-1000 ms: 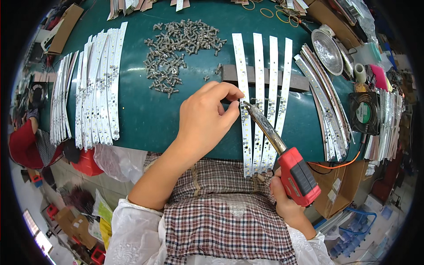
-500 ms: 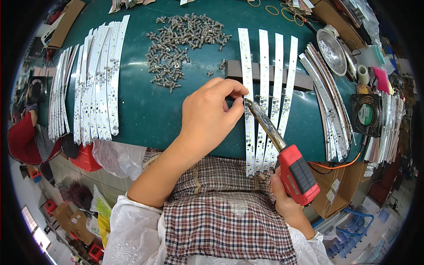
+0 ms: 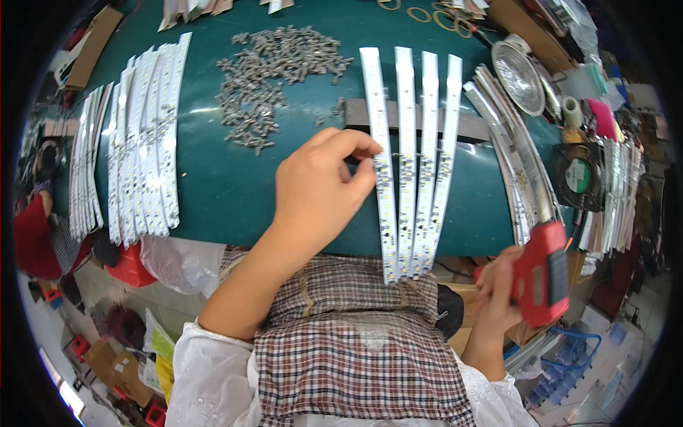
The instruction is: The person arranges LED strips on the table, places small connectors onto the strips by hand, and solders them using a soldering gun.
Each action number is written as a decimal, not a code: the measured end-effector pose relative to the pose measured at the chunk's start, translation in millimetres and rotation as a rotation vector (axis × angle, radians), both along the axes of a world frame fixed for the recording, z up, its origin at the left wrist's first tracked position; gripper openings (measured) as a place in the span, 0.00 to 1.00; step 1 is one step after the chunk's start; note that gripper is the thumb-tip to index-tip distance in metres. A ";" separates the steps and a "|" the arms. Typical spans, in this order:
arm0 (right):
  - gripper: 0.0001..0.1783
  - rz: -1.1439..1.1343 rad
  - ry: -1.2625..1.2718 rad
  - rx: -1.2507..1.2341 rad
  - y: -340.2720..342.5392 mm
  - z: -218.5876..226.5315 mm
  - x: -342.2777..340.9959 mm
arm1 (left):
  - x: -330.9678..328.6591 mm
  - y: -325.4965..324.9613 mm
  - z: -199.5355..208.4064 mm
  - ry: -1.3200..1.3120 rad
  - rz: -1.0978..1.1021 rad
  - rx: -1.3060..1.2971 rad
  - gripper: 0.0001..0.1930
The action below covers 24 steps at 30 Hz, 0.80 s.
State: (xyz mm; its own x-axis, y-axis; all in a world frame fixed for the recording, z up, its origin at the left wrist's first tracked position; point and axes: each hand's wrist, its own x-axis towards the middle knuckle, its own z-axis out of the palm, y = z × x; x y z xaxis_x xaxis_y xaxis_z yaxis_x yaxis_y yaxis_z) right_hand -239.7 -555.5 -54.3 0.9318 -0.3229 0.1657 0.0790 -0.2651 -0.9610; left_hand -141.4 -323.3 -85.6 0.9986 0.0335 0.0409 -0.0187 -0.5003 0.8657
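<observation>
Four... Several white LED strips stand side by side in front of me; the leftmost LED strip (image 3: 385, 213) is at the fingertips of my left hand (image 3: 316, 196). Thumb and forefinger are pinched at that strip's left edge, and whatever small piece sits between them is hidden. My right hand (image 3: 496, 292) grips a red soldering gun (image 3: 544, 277) off to the right. The gun's metal barrel (image 3: 544, 203) points away from me, apart from the strips. A dark grey bar (image 3: 358, 116) lies crosswise beneath the strips, and thin pins show on several of them.
A heap of small metal parts (image 3: 252, 96) lies beyond my left hand. Bundled LED strips (image 3: 146, 142) rest at left, with more curved strips (image 3: 505, 142) at right. Farther right are a round metal lamp reflector (image 3: 523, 78) and a black fan (image 3: 578, 176).
My right hand has swung the soldering gun right, away from the leftmost strip. The left hand keeps its pinch there. The whole view has shifted slightly.
</observation>
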 end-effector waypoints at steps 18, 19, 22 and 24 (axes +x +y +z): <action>0.22 -0.345 -0.027 -1.009 -66.8 -0.2 108.6 | -2.6 -6.4 -1.1 0.088 -0.122 -0.243 0.16; 0.19 -0.329 -0.088 -0.885 -74.7 3.5 104.5 | -2.1 -6.7 -1.2 0.075 -0.129 -0.235 0.16; 0.13 -0.413 -0.313 -0.415 -94.1 7.5 96.8 | -1.0 -9.3 -0.5 0.052 -0.144 -0.227 0.17; 0.13 -0.643 -0.194 -0.486 -85.8 31.6 88.4 | -2.9 -5.1 3.1 -0.006 -0.103 -0.106 0.15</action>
State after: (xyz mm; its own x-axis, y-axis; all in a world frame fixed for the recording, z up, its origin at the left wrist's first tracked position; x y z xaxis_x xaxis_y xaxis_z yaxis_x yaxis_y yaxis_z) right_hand -151.2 -641.2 -22.7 0.5307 -0.6337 0.5629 -0.0774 -0.6976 -0.7123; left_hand -144.3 -328.4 -82.5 0.9967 -0.0650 0.0491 -0.0712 -0.4007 0.9134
